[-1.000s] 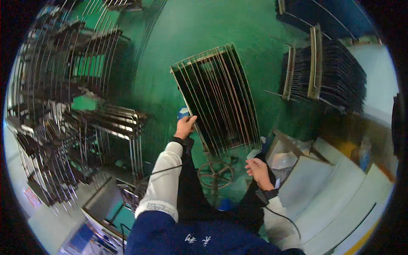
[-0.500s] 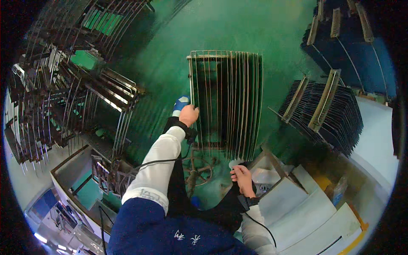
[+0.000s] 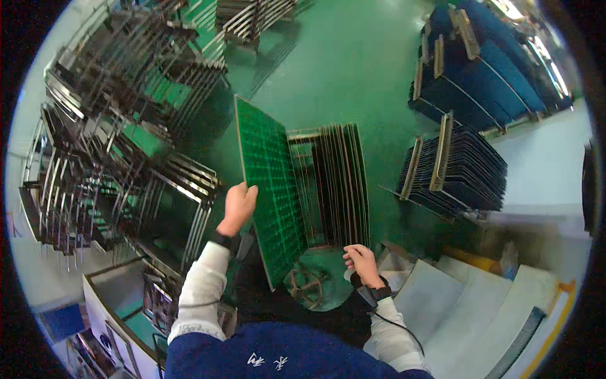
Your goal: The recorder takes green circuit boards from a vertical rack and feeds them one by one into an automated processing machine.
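A tall green panel [image 3: 270, 189] with a grid pattern, like a circuit board panel, stands tilted at the left side of a wire rack [image 3: 304, 135]. My left hand [image 3: 239, 205] is closed on its left edge, thumb on the near face. Several thin dark panels [image 3: 344, 183] stand upright, close together, in the right part of the rack. By the rack's near right corner, my right hand [image 3: 363, 263] has its fingers curled. A small whitish patch shows under them, too unclear to name.
Metal racks [image 3: 126, 145] crowd the left side. To the right stand a rack of dark panels [image 3: 464, 170] and larger blue panels [image 3: 480, 76]. White boards [image 3: 435, 290] lie at the lower right. A round spoked base [image 3: 305, 287] sits below the rack.
My left hand has moved left from the rack's side and now holds the green panel, which was not seen before. My right hand stays near the rack's corner. The whole view has shifted.
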Action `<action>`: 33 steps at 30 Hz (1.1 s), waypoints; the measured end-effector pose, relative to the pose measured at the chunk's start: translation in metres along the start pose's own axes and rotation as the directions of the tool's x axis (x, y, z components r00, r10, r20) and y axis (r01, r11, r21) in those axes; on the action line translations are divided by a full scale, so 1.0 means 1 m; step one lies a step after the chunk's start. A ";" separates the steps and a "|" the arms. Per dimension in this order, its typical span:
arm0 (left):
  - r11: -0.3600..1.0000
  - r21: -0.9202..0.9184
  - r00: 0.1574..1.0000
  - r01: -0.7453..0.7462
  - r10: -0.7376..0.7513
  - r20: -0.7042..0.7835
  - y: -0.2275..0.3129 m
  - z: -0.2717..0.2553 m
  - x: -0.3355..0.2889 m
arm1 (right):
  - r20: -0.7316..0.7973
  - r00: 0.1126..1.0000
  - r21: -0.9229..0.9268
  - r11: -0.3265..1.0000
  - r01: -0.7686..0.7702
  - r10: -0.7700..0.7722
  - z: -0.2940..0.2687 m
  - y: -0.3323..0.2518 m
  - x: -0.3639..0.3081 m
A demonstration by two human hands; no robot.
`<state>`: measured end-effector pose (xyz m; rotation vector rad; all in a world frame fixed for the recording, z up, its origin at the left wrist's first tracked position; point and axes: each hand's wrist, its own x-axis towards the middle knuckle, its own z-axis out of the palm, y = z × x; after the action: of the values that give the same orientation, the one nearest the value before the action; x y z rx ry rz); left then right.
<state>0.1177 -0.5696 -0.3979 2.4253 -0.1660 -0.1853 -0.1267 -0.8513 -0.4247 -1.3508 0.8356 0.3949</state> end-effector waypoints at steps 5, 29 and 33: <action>0.947 -0.294 0.991 -0.125 0.106 -0.082 0.045 -0.097 -0.052 | 0.015 0.997 0.036 0.996 0.078 -0.078 0.003 0.008 -0.043; 0.431 -0.807 0.459 0.404 0.668 0.587 0.371 0.011 -0.310 | -0.652 0.504 0.502 0.176 0.847 -0.566 -0.030 0.004 -0.323; 0.546 -0.735 0.104 0.402 0.770 0.629 0.414 0.042 -0.353 | -0.811 0.414 0.489 -0.090 0.868 -0.414 -0.055 0.019 -0.381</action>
<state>-0.2655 -0.8489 -0.1284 0.7911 -0.8721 -1.4529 -0.4073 -0.8209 -0.1629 -0.5150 0.3819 -1.2046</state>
